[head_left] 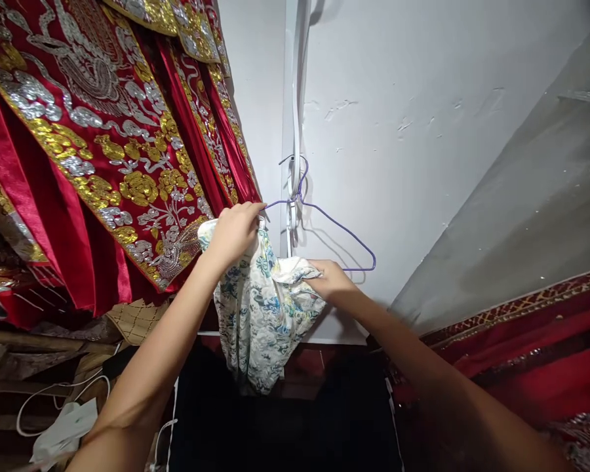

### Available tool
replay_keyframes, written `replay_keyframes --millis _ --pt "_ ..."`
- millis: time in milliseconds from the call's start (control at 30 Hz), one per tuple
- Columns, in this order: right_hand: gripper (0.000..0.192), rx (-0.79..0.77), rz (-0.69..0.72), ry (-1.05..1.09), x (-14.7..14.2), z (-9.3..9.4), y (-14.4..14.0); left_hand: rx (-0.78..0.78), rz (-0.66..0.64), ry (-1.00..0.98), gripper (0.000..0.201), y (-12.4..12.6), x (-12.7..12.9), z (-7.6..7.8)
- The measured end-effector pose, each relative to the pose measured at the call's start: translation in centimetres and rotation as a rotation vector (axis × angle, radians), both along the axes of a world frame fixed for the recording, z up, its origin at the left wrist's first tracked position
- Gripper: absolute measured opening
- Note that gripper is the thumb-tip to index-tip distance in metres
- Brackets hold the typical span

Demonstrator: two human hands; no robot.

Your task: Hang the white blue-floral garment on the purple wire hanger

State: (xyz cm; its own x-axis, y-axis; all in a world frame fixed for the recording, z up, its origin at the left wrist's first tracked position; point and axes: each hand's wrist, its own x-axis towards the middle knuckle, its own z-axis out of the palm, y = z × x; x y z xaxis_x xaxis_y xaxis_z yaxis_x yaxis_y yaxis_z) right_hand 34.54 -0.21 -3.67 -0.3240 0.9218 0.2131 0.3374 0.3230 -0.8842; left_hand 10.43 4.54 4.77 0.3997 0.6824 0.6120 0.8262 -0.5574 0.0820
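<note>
A purple wire hanger [341, 228] hangs by its hook from a white strap or cord near the wall. Draped partly over its left side is a white garment with a blue and green floral print [265, 314]; its exact kind I cannot tell. My left hand [236, 229] is closed over the garment's top at the hanger's left shoulder. Lower and to the right, my right hand [328, 278] grips a bunched edge of the same garment, near the hanger's bottom bar. The right end of the hanger is bare. Folds of cloth hide some of my fingertips.
Red satin drapery [142, 190] with gold and silver embroidery hangs at the left. Behind the hanger stands a white wall [423, 131]. White cables [24, 419] and a pale packet [66, 432] lie at the lower left. More red cloth [545, 360] is at the right.
</note>
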Motion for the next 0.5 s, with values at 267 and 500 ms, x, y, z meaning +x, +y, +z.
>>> replay_keyframes --millis 267,500 --pt "0.079 0.12 -0.262 0.127 4.5 0.6 -1.9 -0.073 -0.18 -0.074 0.036 3.2 -0.3 -1.1" --pt "0.069 0.163 -0.673 0.008 9.9 4.6 -3.7 -0.099 -0.231 -0.056 0.029 3.3 -0.3 -1.3"
